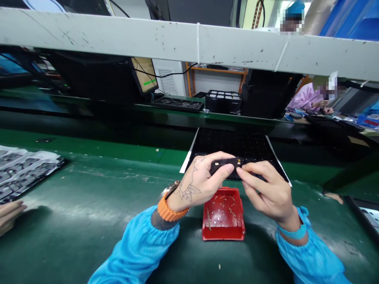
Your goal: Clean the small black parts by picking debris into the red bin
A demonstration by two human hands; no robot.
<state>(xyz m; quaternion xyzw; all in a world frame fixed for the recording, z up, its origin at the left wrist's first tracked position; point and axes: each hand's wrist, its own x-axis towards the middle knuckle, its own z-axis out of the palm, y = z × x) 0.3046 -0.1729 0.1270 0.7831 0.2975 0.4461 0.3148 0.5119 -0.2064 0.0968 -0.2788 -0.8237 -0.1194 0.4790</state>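
Observation:
A small flat black part (pixel 226 162) with gold-coloured spots near its ends is gripped between the thumb and fingers of my left hand (pixel 204 177). My right hand (pixel 268 189) pinches at the part's right end, thumb and forefinger close together. Whether those fingertips hold a tiny piece of their own is too small to tell. Just below both hands, a red plastic bin (pixel 223 232) stands on the green table, with several tiny scraps and strips inside. Behind the hands lies a black sheet or tray (pixel 231 142) with white edges.
At the left lies a tray of several dark parts (pixel 26 169), with another person's hand (pixel 10 215) before it. A grey shelf beam (pixel 177 41) crosses overhead. Behind stand a monitor (pixel 145 75) and a black box (pixel 223 103). A dark-edged tray (pixel 365 217) sits at right.

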